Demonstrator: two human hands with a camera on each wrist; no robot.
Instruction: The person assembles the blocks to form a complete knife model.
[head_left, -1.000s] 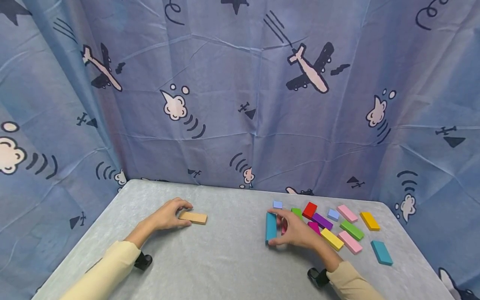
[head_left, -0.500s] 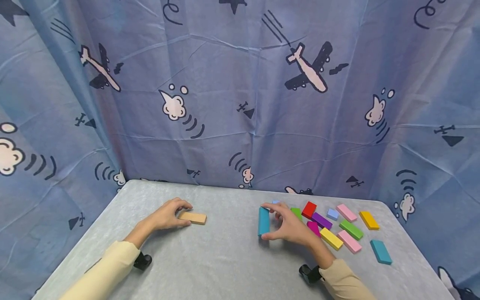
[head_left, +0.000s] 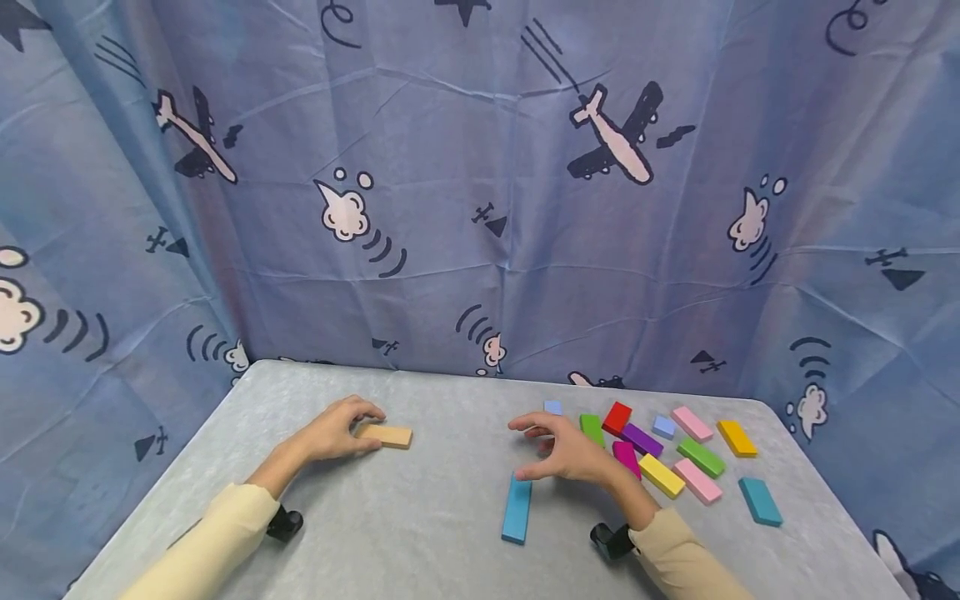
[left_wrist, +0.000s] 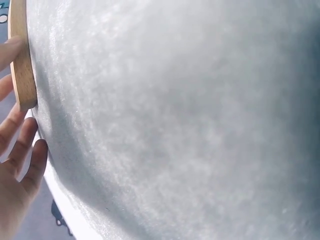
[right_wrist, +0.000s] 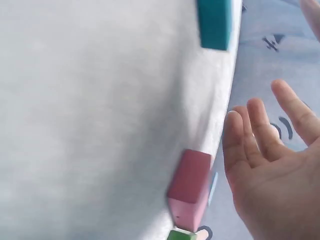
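Observation:
My left hand (head_left: 341, 429) rests at the left of the table and pinches a plain wooden block (head_left: 393, 437) between thumb and fingers. In the left wrist view the thumb lies across the face of this wooden block (left_wrist: 22, 75). Toward the middle of the table, my right hand (head_left: 566, 450) has its fingers spread and holds nothing. A blue block (head_left: 517, 510) lies lengthwise just in front of the right thumb, its far end right at the thumb tip. The right wrist view shows the near part of the blue block (right_wrist: 214, 25) apart from the fingers.
Right of my right hand lie scattered coloured blocks, among them a red block (head_left: 617, 418), a purple block (head_left: 642, 440), a yellow block (head_left: 662, 476) and a teal block (head_left: 761, 502). A patterned blue curtain (head_left: 420, 208) hangs behind the grey table (head_left: 420, 525).
My right hand carried the blue block left from the pile side, then let it go. The block now lies nearer the front, below the thumb. The left hand has stayed put.

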